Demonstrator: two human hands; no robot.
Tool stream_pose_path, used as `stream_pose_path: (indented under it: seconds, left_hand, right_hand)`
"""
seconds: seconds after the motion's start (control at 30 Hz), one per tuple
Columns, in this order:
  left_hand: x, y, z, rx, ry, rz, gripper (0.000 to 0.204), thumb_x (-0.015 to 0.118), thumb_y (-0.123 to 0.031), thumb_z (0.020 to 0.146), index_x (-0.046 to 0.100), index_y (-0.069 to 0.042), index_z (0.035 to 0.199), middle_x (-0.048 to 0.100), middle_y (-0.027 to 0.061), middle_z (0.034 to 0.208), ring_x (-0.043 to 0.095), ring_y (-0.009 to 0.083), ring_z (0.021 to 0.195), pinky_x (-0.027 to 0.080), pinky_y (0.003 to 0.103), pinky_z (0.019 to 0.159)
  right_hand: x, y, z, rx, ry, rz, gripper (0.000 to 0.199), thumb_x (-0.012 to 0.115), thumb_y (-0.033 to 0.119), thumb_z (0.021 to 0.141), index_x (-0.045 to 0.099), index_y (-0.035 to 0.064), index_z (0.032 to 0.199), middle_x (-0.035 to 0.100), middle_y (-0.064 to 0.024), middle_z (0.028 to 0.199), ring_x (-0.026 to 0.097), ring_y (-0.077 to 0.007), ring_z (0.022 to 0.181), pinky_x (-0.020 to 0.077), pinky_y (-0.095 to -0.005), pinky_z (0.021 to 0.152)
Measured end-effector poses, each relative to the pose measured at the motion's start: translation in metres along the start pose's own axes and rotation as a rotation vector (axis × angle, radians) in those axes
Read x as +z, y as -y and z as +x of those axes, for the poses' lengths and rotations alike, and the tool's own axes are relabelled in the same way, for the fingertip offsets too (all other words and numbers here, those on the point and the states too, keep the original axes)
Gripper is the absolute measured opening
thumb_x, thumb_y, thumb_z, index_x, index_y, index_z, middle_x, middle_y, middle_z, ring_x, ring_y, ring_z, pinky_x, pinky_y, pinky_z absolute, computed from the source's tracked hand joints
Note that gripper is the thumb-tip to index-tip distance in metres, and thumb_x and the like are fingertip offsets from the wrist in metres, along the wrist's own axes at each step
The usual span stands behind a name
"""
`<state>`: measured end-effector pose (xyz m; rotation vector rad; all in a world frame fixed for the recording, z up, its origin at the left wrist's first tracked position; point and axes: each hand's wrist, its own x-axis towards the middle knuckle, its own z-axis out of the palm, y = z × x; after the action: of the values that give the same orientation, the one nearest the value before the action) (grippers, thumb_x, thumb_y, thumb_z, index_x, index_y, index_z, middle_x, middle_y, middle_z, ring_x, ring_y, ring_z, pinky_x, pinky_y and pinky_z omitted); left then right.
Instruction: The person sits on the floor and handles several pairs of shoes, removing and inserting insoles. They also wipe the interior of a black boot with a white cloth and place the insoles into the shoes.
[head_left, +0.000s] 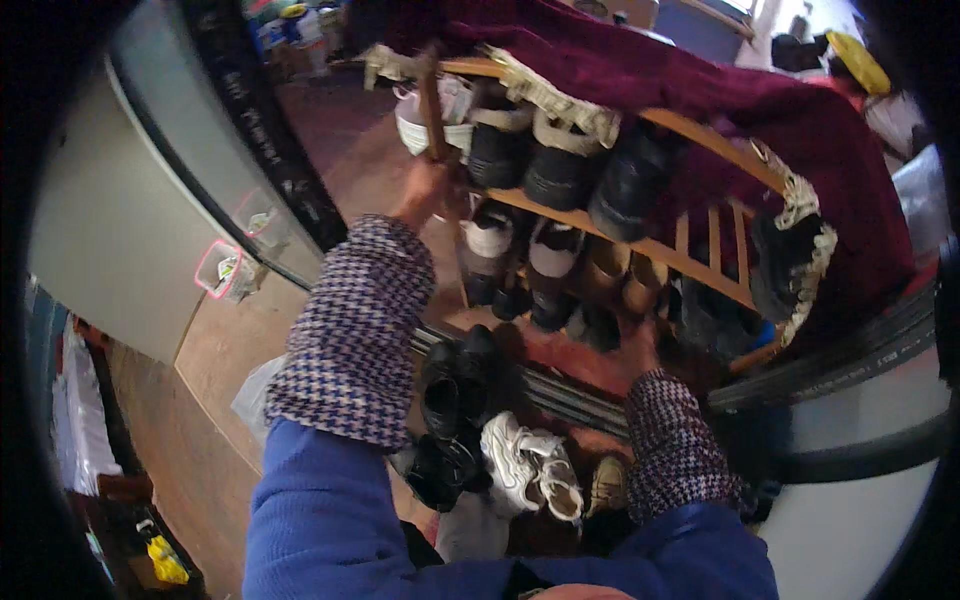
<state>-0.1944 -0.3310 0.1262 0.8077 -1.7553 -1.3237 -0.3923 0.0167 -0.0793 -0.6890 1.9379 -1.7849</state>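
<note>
My left hand (428, 188) is closed round the upright post at the left end of a wooden shoe rack (655, 248). My right hand (638, 347) reaches in low at the front of the rack, just below a pair of tan shoes (645, 284); its fingers are dim, and I cannot tell what they grip. Dark shoes with pale linings (566, 178) fill the upper shelf. On the lower shelf stand grey-and-black shoes (552, 262) beside the tan pair. A dark red cloth (800, 130) with a cream fringe drapes over the rack's top.
White sneakers (522, 462), black shoes (455, 385) and a tan shoe (607, 485) lie on the floor before me. A sliding-door track (570, 395) runs between them and the rack. A pink-rimmed basket (222, 270) stands by the glass door at left; a white bucket (410, 130) stands behind the post.
</note>
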Motion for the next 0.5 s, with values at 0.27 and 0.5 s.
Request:
stream_pose_path:
  seconds: [0.27, 0.5]
  left_hand:
    - [0.000, 0.009, 0.018, 0.056, -0.131, 0.066, 0.015, 0.063, -0.011, 0.077, 0.056, 0.001, 0.082, 0.059, 0.0074, 0.065, 0.058, 0.0161, 0.057, 0.047, 0.030, 0.051]
    - [-0.013, 0.021, 0.021, -0.007, -0.093, 0.154, 0.024, 0.065, -0.020, 0.077, 0.058, 0.001, 0.087, 0.062, 0.0077, 0.071, 0.060, 0.0161, 0.060, 0.048, 0.030, 0.052]
  right_hand:
    - [0.004, 0.018, 0.006, -0.029, 0.007, -1.032, 0.054, 0.044, 0.025, 0.090, 0.023, 0.0062, 0.136, 0.045, -0.0165, 0.127, 0.045, -0.0260, 0.114, 0.0303, -0.0435, 0.099]
    - [0.023, 0.033, -0.019, -0.200, 0.207, -1.056, 0.058, 0.055, 0.017, 0.085, 0.025, 0.0033, 0.133, 0.043, -0.0170, 0.126, 0.045, -0.0269, 0.112, 0.0418, -0.0421, 0.090]
